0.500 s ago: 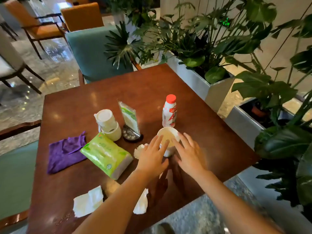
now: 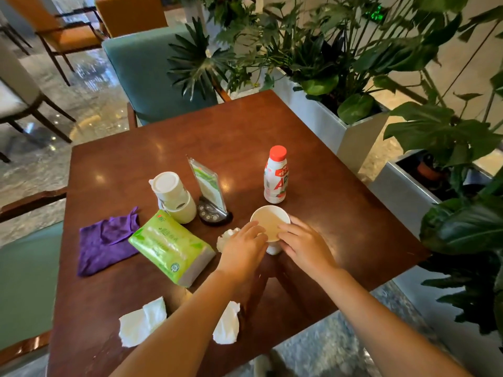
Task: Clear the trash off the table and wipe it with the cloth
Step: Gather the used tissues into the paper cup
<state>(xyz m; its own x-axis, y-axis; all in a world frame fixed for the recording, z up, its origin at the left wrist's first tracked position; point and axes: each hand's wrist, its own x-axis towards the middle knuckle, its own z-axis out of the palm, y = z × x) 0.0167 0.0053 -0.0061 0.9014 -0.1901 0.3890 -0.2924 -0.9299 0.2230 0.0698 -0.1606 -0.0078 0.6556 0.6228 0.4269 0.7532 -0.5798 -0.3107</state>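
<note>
A white paper cup with beige liquid stands on the brown table, right of centre. My left hand and my right hand clasp it from either side, fingertips on the rim. A crumpled tissue lies just left of my left hand. Two more used tissues lie near the front edge: one in the open and one partly under my left forearm. The purple cloth lies crumpled at the left.
A green tissue pack lies beside the cloth. Behind it are tipped stacked white cups, a menu stand and a red-capped bottle. A teal chair stands behind the table, and planters with leafy plants line the right.
My fingers have drawn in a little tighter on the cup's rim. The cup and everything else on the table stay where they were.
</note>
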